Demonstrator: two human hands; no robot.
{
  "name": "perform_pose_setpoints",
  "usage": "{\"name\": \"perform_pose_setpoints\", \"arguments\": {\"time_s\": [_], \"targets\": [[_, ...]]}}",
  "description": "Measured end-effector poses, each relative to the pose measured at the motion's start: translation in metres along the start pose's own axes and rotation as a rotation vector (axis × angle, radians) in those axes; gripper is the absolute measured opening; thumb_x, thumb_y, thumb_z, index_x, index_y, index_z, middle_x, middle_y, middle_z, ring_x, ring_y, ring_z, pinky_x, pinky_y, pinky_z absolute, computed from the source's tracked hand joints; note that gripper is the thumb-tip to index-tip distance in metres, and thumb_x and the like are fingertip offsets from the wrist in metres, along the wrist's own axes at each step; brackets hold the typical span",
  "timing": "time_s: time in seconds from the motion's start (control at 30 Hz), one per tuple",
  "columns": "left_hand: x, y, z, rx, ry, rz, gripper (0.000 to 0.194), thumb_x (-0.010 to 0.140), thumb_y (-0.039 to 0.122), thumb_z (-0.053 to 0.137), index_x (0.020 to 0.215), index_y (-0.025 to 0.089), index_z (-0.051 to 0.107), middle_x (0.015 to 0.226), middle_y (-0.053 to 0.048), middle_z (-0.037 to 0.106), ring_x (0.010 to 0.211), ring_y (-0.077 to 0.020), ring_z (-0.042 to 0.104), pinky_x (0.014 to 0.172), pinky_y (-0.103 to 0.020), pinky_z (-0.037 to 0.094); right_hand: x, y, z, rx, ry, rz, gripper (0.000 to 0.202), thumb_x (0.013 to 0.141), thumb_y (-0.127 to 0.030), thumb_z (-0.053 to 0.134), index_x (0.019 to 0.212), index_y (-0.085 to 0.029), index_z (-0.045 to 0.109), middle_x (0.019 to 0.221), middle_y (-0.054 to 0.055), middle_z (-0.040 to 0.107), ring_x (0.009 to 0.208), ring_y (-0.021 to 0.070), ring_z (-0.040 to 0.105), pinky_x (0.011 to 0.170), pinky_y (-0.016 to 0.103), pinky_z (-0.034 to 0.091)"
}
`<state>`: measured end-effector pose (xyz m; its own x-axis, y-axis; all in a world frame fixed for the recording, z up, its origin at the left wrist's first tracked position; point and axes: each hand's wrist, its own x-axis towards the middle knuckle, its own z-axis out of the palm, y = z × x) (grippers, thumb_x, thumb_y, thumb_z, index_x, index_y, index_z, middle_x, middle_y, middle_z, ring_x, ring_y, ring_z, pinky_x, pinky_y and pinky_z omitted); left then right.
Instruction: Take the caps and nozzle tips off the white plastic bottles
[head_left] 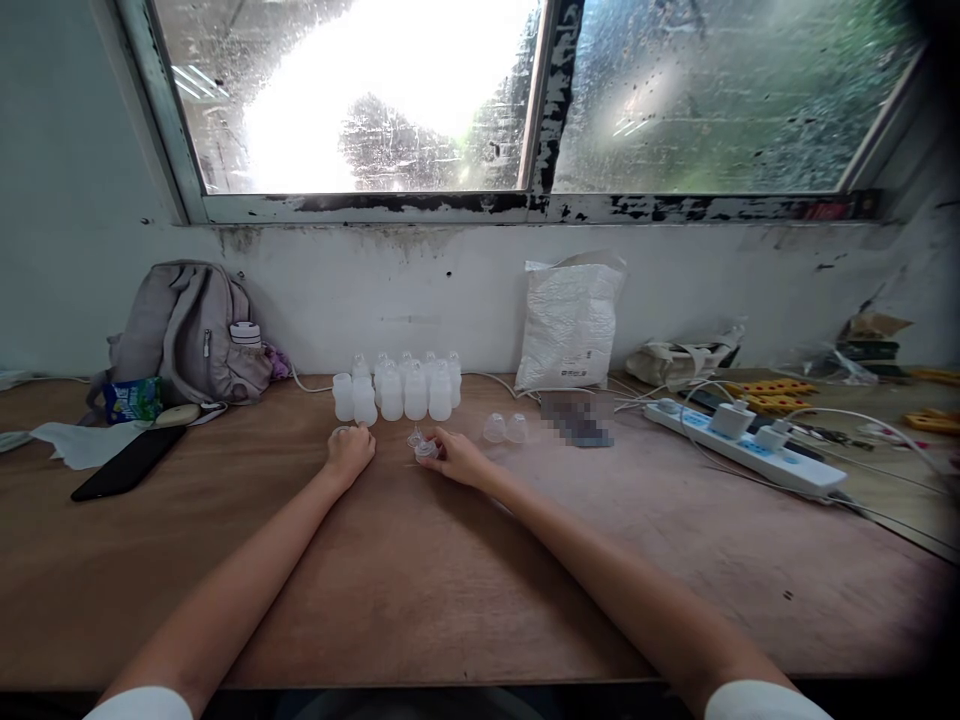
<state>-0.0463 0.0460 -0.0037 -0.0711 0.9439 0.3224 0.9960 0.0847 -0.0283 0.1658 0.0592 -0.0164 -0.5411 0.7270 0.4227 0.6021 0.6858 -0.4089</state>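
Several frosted white bottles point(415, 392) stand in rows on the brown table, most with clear domed tops. At the front left of the group, my left hand point(351, 453) rests by the base of a bottle, its fingers curled; whatever they may hold is hidden. To the right, my right hand point(455, 456) pinches a small clear nipple-shaped part point(424, 446) between thumb and fingers, just in front of the bottles. Two clear domed caps point(505, 428) sit side by side on the table, right of my right hand.
A grey backpack point(187, 335) and a black phone point(127, 463) lie left. Behind, a white plastic bag point(571, 322) leans on the wall. A white power strip point(746, 447) with plugs and cables, a cloth bag point(679, 362) and yellow objects point(772, 394) occupy the right.
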Motion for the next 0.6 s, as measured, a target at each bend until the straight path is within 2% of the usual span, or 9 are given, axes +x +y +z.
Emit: {"name": "perform_pose_setpoints", "arguments": {"time_s": [0.3,0.6], "targets": [[0.001,-0.001,0.002,0.013,-0.002,-0.031,0.036,0.079,0.027,0.031,0.090,0.008,0.059,0.081,-0.016,0.063,0.079,-0.0275,0.059,0.063,-0.035,0.045,-0.003,0.000,0.004,-0.034,0.032,-0.018,0.036,0.070,-0.037,0.057,0.099,-0.018,0.047,0.081,0.004,0.057,0.071,0.0141,0.053,0.063,0.024,0.039],[0.003,-0.002,0.007,0.007,-0.012,-0.064,0.040,0.079,0.027,0.032,0.106,0.006,0.052,0.081,-0.016,0.063,0.079,-0.0275,0.059,0.063,-0.034,0.045,-0.008,-0.009,0.004,-0.110,0.068,-0.035,0.032,0.073,-0.036,0.055,0.098,-0.017,0.048,0.088,0.007,0.057,0.078,0.0162,0.053,0.068,0.026,0.039]]}}
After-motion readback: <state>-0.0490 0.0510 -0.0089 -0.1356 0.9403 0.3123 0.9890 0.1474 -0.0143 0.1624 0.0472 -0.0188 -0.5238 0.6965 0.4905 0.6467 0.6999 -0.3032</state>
